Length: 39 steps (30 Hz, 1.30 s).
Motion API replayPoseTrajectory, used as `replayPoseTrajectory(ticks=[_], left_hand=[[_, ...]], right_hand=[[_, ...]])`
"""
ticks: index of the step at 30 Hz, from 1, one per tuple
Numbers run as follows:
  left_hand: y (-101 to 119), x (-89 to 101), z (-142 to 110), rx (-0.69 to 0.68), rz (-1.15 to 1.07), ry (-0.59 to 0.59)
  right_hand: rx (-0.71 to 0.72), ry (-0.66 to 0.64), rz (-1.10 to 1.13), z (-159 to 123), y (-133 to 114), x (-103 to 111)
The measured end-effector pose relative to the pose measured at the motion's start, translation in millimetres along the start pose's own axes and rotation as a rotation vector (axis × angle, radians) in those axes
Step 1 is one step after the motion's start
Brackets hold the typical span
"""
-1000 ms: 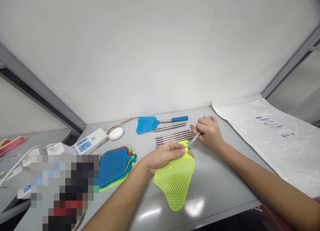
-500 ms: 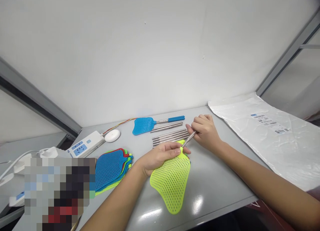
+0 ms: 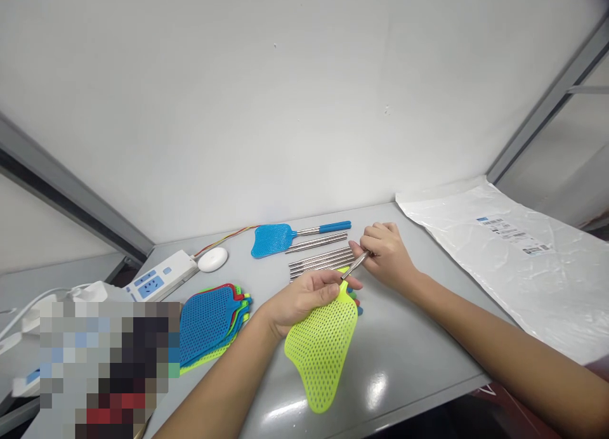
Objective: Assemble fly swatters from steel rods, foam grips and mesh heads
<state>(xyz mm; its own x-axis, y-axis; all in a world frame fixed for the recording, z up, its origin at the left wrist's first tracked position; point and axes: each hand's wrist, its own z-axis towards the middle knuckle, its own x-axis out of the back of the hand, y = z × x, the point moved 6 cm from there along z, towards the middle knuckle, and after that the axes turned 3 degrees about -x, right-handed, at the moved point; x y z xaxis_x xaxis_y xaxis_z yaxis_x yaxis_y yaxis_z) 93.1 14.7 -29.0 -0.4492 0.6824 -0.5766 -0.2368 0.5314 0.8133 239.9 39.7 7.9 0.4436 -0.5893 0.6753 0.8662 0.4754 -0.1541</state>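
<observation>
My left hand (image 3: 304,297) is closed round the neck of a yellow-green fly swatter head (image 3: 322,350), which hangs down over the grey table (image 3: 419,356). My right hand (image 3: 383,254) pinches a thin metal rod (image 3: 354,265) whose tip meets the neck of that head. Just behind my hands lie several bare metal rods (image 3: 318,261) side by side. A finished blue fly swatter (image 3: 280,237) with a blue grip lies beyond them.
A stack of blue, red and green swatter heads (image 3: 212,321) lies to the left. A white power strip (image 3: 159,275) and a white round puck (image 3: 212,259) sit at the back left. A white plastic bag (image 3: 518,261) covers the table's right side. A white wall stands behind.
The yellow-green head has tilted slightly, its wide end swinging left. My right hand has shifted a little left and pushed the rod towards the head's neck.
</observation>
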Motion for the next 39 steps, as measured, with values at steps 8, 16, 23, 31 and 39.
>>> replayPoseTrajectory(ticks=[8,16,23,31,39], left_hand=[[0.6,8.2,0.6,-0.074,-0.053,0.071],[-1.0,3.2,0.8,-0.042,-0.019,0.048],[-1.4,6.3,0.9,-0.065,-0.055,0.057],[-1.3,7.6,-0.1,0.0,0.027,0.069],[6.8,3.4,-5.3,0.061,0.296,0.01]], right_hand=[[-0.057,0.007,0.056,1.2,1.8,2.5],[-0.06,-0.014,0.066,-0.7,1.2,-0.6],[0.003,0.036,0.006,0.9,-1.8,5.3],[0.107,0.187,-0.136,1.8,-4.7,27.3],[0.164,0.162,-0.17,0.5,-22.0,30.2]])
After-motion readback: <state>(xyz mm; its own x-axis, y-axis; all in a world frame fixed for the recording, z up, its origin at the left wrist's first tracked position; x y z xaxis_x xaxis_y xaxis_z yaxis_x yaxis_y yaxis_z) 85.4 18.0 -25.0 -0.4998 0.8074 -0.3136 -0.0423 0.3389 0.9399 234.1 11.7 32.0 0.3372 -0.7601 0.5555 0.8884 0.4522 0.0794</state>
